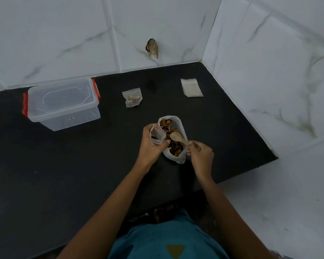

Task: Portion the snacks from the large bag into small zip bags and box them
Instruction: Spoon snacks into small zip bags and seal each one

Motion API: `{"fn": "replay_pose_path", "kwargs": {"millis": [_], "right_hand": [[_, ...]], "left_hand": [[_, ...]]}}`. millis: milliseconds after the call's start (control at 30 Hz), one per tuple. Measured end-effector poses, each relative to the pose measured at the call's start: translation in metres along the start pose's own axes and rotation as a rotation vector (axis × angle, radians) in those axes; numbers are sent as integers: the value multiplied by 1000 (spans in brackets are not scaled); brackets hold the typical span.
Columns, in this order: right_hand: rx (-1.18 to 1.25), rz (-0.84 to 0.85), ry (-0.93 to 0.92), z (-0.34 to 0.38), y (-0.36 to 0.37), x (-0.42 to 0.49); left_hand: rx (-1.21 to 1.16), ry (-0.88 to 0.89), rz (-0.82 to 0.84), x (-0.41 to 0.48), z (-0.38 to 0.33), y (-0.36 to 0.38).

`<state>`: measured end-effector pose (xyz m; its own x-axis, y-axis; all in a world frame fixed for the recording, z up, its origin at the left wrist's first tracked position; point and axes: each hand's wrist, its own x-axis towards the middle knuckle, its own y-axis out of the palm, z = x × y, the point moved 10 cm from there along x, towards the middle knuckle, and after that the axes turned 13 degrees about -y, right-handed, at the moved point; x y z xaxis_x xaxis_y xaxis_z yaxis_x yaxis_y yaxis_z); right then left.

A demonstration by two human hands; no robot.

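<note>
Head view: our bag (pixel 173 139) sits on the counter (pixel 64 174), long axis running away from us.
Our left hand (pixel 151 144) grips one zip bag (pixel 157 135); right hand (pixel 200 152) pinches one spoon (pixel 177 138), bowl pointing left; one box (pixel 62 103).

- Table (pixel 64 165): plain black.
- Wall tiles (pixel 64 34): white, grey marble veining.
- Box (pixel 64 107): clear plastic, orange-red clasps.
- Snacks (pixel 173 146): mixed browns.
- Spoon (pixel 176 137): pale tan.
- Shirt (pixel 166 240): teal, mustard triangle.
</note>
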<state>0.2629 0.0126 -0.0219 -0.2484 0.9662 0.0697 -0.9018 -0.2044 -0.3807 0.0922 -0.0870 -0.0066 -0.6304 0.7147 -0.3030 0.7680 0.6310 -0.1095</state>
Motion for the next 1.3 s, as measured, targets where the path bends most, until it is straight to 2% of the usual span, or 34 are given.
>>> {"fn": "replay_pose_path", "kwargs": {"millis": [167, 400, 467, 567, 667, 833, 967, 1100, 1200, 1300], "right_hand": [[-261, 169, -144, 10, 12, -3], [-473, 227, -268, 24, 14, 1], [-458, 214, -298, 34, 12, 2], [-244, 160, -373, 67, 7, 2], [-105, 265, -500, 106, 19, -5], [-332, 511, -539, 114, 51, -10], [-419, 562, -559, 118, 54, -4], [-338, 504, -565, 133, 42, 12], [-316, 529, -607, 141, 41, 20], [-146, 553, -541, 143, 42, 25]], "left_hand": [[-29, -13, 17, 0, 0, 1], [-18, -24, 35, -2, 0, 4], [-23, -14, 43, -2, -2, 5], [-6, 11, 52, -1, -7, 7], [-12, 25, 76, -1, -13, 11], [-47, 68, 85, -1, -24, 12], [22, 79, 136, 1, -28, 12], [-30, 47, 218, 2, -37, 1], [-109, 43, 163, 6, -48, -18], [-216, 101, 98, 8, -64, -32]]}}
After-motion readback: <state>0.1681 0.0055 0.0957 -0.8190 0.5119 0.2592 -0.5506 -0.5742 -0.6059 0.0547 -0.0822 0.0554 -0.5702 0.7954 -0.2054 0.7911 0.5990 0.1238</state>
